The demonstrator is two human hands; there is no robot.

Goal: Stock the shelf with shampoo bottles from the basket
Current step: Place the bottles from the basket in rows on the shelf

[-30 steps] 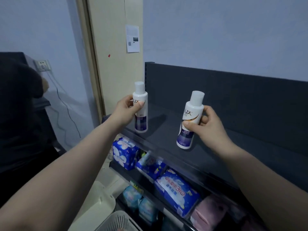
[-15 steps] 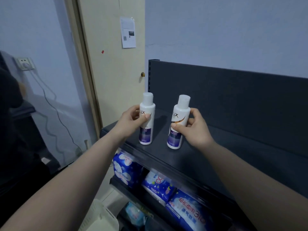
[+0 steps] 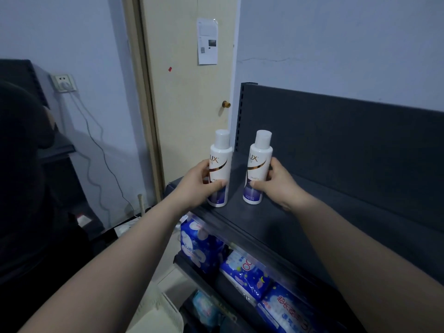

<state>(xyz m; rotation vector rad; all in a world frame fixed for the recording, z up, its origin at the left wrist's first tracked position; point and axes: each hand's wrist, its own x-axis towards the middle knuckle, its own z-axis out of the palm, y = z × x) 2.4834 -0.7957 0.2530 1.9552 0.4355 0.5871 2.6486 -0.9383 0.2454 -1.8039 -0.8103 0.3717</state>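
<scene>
Two white shampoo bottles with purple bases stand upright side by side at the left end of the dark top shelf (image 3: 312, 219). My left hand (image 3: 199, 186) grips the left bottle (image 3: 219, 164) around its lower half. My right hand (image 3: 276, 182) grips the right bottle (image 3: 259, 162) from its right side. Both bottle bases rest on the shelf surface. The basket is out of view apart from a pale rim (image 3: 158, 311) at the bottom.
The shelf's dark back panel (image 3: 336, 140) rises behind the bottles. Blue packets (image 3: 204, 243) fill the lower shelves. A cream door (image 3: 187, 92) stands left of the shelf. A person in dark clothing (image 3: 21, 188) is at the far left.
The right bottle came down from a tilted hold in the air to stand upright on the shelf beside the left one. Both hands slid lower on the bottles.
</scene>
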